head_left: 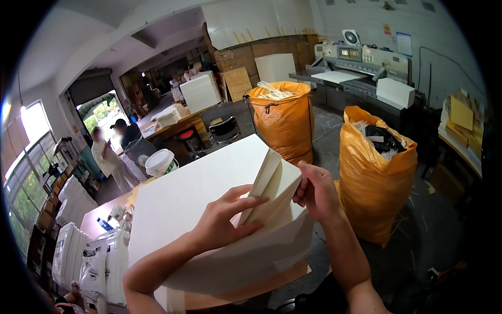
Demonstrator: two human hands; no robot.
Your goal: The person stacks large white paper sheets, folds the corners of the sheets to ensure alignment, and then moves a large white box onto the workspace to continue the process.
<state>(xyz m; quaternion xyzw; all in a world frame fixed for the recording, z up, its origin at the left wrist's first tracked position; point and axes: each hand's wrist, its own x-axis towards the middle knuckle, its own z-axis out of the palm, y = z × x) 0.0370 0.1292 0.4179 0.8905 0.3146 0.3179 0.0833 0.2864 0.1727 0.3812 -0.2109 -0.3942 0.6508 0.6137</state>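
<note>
A tall stack of large white paper sheets point(193, 180) stands in front of me. At its right end a batch of sheets point(285, 183) is lifted and bent, with a gap beneath its upper layers. My left hand point(222, 217) rests against this bent batch, thumb and fingers spread apart. At the batch's right corner, the fingers of my right hand point(318, 191) are closed on the paper edge; their tips are partly hidden.
Two orange sacks of scraps, one far point(285, 118) and one right point(374, 172), stand beyond the stack. A cutting machine point(361, 63) is at the back right. A white bucket point(161, 162), a fan point(138, 152) and wrapped bundles point(112, 261) lie left. Two people stand far left.
</note>
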